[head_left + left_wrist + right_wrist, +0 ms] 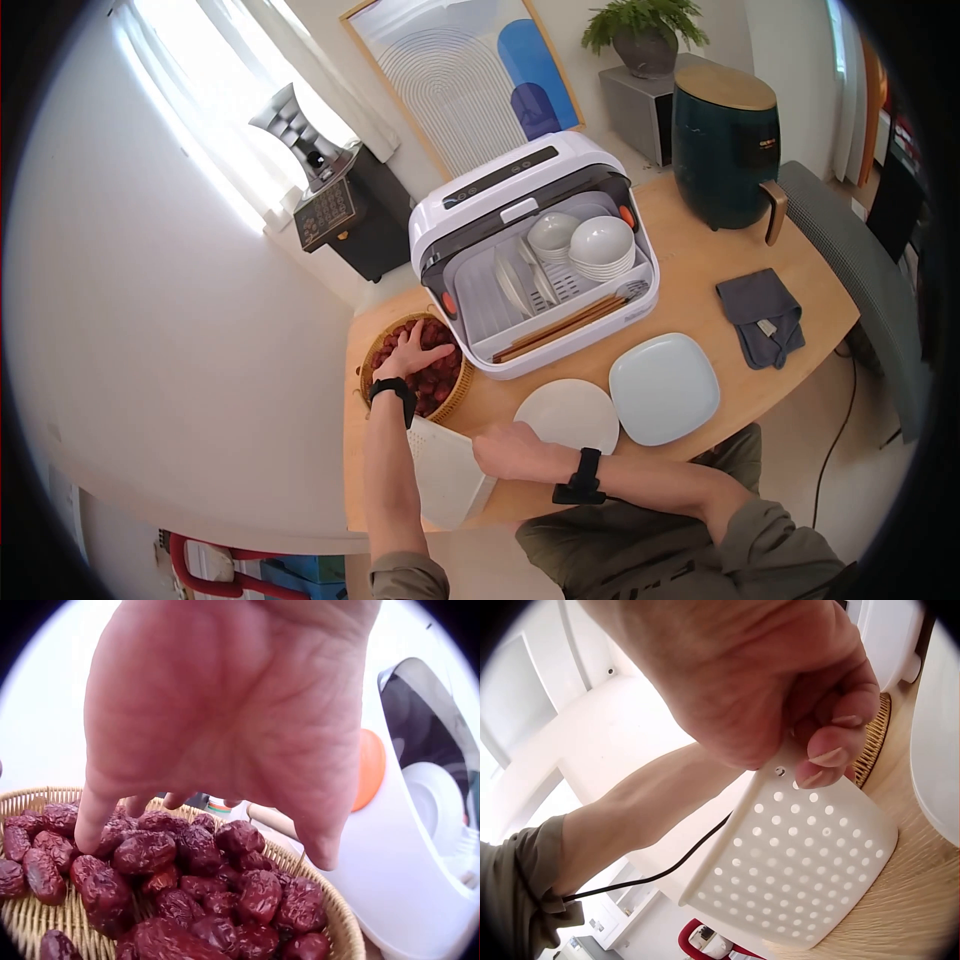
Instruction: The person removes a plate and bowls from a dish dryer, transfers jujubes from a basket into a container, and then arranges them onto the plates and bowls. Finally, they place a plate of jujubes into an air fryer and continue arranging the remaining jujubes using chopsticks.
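Note:
In the head view my left hand (408,357) is over a round wicker basket (463,390) of dried red dates (432,388). Its fingers are spread and reach down among the wrinkled dates (217,900) in the left wrist view, where the palm hides part of the far rim. My right hand (512,452) has its fingers curled at the top corner of a white perforated plastic basket (802,855), gripping the rim. That basket stands right in front of the wicker one, near the table's left front edge. The right thumb is hidden.
A white dish cabinet (640,290) with bowls (603,245), plates and chopsticks stands behind. A round white plate (570,412) and a pale blue square plate (664,388) lie to the right. Farther right are a grey cloth (762,315) and a green air fryer (722,150).

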Tool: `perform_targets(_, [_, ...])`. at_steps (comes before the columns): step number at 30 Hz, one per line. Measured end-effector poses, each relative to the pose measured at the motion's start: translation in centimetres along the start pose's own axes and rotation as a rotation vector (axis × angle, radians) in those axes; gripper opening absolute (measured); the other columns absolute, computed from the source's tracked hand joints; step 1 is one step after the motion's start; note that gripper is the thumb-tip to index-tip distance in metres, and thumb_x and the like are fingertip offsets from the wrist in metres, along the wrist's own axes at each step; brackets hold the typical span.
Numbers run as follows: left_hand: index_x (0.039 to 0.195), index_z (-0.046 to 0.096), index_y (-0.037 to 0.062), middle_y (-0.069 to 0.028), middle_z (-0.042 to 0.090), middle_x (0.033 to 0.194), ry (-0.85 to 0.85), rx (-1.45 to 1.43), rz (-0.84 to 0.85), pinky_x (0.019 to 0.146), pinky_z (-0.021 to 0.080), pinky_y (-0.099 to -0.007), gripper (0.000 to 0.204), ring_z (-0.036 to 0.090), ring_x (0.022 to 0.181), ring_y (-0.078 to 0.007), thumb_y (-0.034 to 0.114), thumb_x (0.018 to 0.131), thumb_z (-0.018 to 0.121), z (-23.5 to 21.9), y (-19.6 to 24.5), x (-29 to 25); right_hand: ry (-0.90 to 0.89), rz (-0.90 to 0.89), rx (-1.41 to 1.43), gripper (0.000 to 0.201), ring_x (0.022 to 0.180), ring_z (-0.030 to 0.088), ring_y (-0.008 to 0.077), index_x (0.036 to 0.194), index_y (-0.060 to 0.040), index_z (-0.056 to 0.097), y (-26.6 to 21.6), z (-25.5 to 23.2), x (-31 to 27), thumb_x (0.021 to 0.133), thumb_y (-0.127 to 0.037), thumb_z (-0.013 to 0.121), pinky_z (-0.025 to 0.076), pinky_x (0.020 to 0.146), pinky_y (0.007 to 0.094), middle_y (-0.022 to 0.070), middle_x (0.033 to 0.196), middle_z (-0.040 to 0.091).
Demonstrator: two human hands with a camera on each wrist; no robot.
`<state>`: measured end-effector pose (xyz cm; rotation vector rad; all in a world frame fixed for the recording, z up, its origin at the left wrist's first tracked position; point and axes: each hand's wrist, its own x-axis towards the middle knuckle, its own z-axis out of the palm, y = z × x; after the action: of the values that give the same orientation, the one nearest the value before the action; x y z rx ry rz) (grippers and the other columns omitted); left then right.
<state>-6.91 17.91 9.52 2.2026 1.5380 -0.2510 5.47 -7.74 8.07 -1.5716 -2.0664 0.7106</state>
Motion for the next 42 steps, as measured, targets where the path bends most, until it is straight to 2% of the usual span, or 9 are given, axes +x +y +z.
perform_targets(5, [0.153, 0.018, 0.0098, -0.0242, 0.035, 0.149, -0.036, 0.019, 0.114, 0.114, 0.029, -0.0412, 0.114, 0.032, 0.14, -0.0354, 0.068, 0.069, 0.068, 0.0, 0.9, 0.8, 0.01, -0.011, 0.015, 0.018, 0.07, 0.069, 0.0379, 0.077, 0.0002, 0.069, 0.3, 0.1, 0.0, 0.078, -0.011, 0.055, 0.054, 0.061, 0.048, 0.0216, 0.078, 0.069])
perform_targets(12, [0.15, 0.029, 0.0132, -0.0282, 0.038, 0.144, 0.01, -0.053, 0.253, 0.109, 0.035, -0.0439, 0.099, 0.038, 0.135, -0.0379, 0.057, 0.072, 0.073, 0.5, -1.1, 1.2, 0.06, -0.085, 0.095, 0.025, 0.066, 0.067, 0.0398, 0.074, 0.0023, 0.067, 1.2, 1.1, 0.3, 0.082, -0.016, 0.054, 0.053, 0.057, 0.0505, 0.0228, 0.075, 0.068])
perform_targets(15, [0.142, 0.041, 0.0121, -0.0263, 0.041, 0.139, 0.045, 0.065, 0.104, 0.098, 0.045, -0.0451, 0.085, 0.047, 0.126, -0.0385, 0.053, 0.075, 0.073, 0.0, -0.3, 0.3, 0.13, -0.109, 0.124, 0.028, 0.062, 0.066, 0.0403, 0.072, 0.0014, 0.065, 1.7, 1.3, 0.4, 0.085, -0.02, 0.053, 0.052, 0.055, 0.0503, 0.0222, 0.069, 0.066])
perform_targets(18, [0.125, 0.053, 0.0091, -0.0211, 0.04, 0.127, 0.029, -0.154, -0.024, 0.067, 0.059, -0.0363, 0.062, 0.058, 0.105, -0.0338, 0.043, 0.078, 0.074, 0.4, -1.5, 1.2, 0.169, -0.134, 0.146, 0.029, 0.059, 0.064, 0.0406, 0.072, 0.0003, 0.064, 2.0, 1.8, 0.6, 0.087, -0.021, 0.052, 0.051, 0.054, 0.0506, 0.0214, 0.065, 0.064])
perform_targets(23, [0.123, 0.052, 0.0102, -0.0216, 0.039, 0.125, 0.015, -0.221, -0.038, 0.062, 0.062, -0.0317, 0.052, 0.059, 0.099, -0.0301, 0.025, 0.079, 0.075, 0.9, -3.3, 2.6, 0.136, -0.226, 0.146, 0.028, 0.06, 0.064, 0.0414, 0.075, 0.0007, 0.064, 2.5, 2.7, 1.2, 0.087, -0.021, 0.052, 0.051, 0.055, 0.0512, 0.0218, 0.066, 0.064])
perform_targets(25, [0.115, 0.052, 0.0058, -0.0108, 0.062, 0.105, 0.112, -0.193, -0.008, 0.057, 0.059, -0.0313, 0.043, 0.063, 0.085, -0.0185, 0.016, 0.08, 0.074, 1.5, -3.2, 2.4, 0.165, -0.216, 0.204, 0.027, 0.06, 0.064, 0.0418, 0.075, 0.0006, 0.064, 2.5, 2.8, 1.3, 0.086, -0.02, 0.052, 0.051, 0.055, 0.0508, 0.0227, 0.066, 0.064])
perform_targets(36, [0.123, 0.052, 0.0054, -0.0128, 0.062, 0.1, 0.12, -0.08, -0.021, 0.053, 0.056, -0.03, 0.05, 0.065, 0.075, -0.0211, 0.008, 0.075, 0.068, 1.4, -1.6, 2.1, 0.245, -0.239, 0.282, 0.024, 0.058, 0.063, 0.0426, 0.073, 0.0038, 0.063, 2.7, 4.1, 1.4, 0.082, -0.017, 0.054, 0.051, 0.054, 0.0504, 0.0245, 0.066, 0.063])
perform_targets(39, [0.117, 0.056, 0.0067, -0.0147, 0.059, 0.104, 0.142, -0.25, -0.046, 0.06, 0.063, -0.035, 0.045, 0.064, 0.092, -0.0279, 0.008, 0.074, 0.069, 1.4, -2.6, 2.2, 0.252, -0.244, 0.273, 0.023, 0.058, 0.063, 0.0418, 0.076, 0.0028, 0.062, 2.6, 3.8, 1.0, 0.083, -0.018, 0.055, 0.051, 0.053, 0.05, 0.0231, 0.066, 0.063])
perform_targets(42, [0.116, 0.055, 0.007, -0.0125, 0.059, 0.103, 0.204, -0.371, -0.049, 0.061, 0.063, -0.0345, 0.043, 0.064, 0.09, -0.0243, 0.006, 0.075, 0.066, 0.7, -1.7, 0.6, 0.244, -0.248, 0.26, 0.023, 0.058, 0.063, 0.0413, 0.074, 0.0025, 0.062, 2.6, 3.6, 0.7, 0.084, -0.017, 0.054, 0.051, 0.053, 0.0503, 0.0228, 0.066, 0.063])
